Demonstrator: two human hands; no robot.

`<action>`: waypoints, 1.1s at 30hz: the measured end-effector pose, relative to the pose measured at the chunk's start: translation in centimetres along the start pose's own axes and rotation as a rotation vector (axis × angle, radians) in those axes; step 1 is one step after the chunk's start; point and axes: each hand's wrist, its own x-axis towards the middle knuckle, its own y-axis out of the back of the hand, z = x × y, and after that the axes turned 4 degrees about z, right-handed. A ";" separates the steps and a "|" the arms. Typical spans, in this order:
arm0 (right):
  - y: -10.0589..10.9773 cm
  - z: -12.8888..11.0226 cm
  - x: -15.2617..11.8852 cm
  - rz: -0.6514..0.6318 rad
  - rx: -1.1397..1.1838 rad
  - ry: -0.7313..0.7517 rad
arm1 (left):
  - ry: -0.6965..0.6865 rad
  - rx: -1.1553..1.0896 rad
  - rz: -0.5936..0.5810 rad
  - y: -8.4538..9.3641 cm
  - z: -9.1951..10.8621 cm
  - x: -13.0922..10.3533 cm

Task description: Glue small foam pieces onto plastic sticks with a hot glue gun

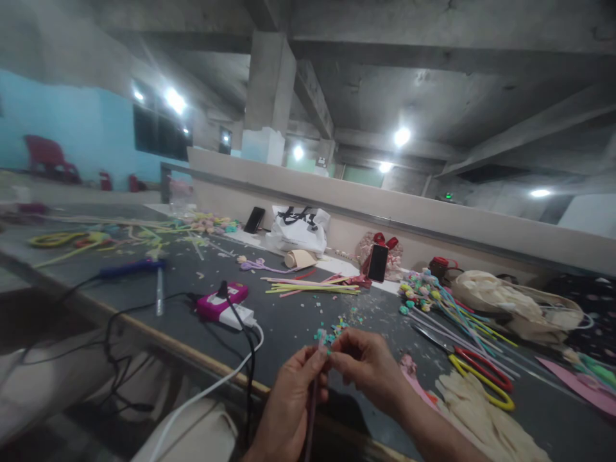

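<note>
1. Far out at ten o'clock from the hands, yellow-handled scissors (pixel 56 240) lie on the dark bench (pixel 283 319), with a blue corded tool (pixel 129 269) nearer in.
2. Also at ten o'clock, but closer, sits a magenta-and-white power strip (pixel 222 303), a black plug and a white cable attached.
3. At eleven o'clock, a black phone (pixel 254 219) leans near the back panel, just left of a white bag (pixel 299 231).
4. The left hand (pixel 299 380) has its grip pinching a thin, pale stem (pixel 312 420), whose upper end points to twelve.
5. At twelve o'clock lies a loose row of yellow and pink sticks (pixel 312 287); between it and the hands, tiny coloured pieces (pixel 342 323) are scattered.
6. The right hand (pixel 364 363) brings thumb and forefinger close beside the stem's upper end; whether that grip pinches something, I cannot tell.
7. At one o'clock, another phone (pixel 378 263) stands propped; at two, a bunch of small pastel flowers (pixel 422 290).
8. At three o'clock rest red-and-yellow-handled scissors (pixel 482 380).
</note>
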 end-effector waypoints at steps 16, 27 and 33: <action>-0.8 0.8 -0.7 0.016 0.524 -0.177 | 0.134 0.028 -0.009 0.1 0.4 -0.7; -0.2 1.0 -0.6 -0.097 0.676 -0.198 | 0.163 0.072 0.001 -0.3 0.4 -1.3; -0.2 1.4 -0.2 -0.133 0.686 -0.230 | 0.105 0.042 0.011 -0.7 0.2 -1.2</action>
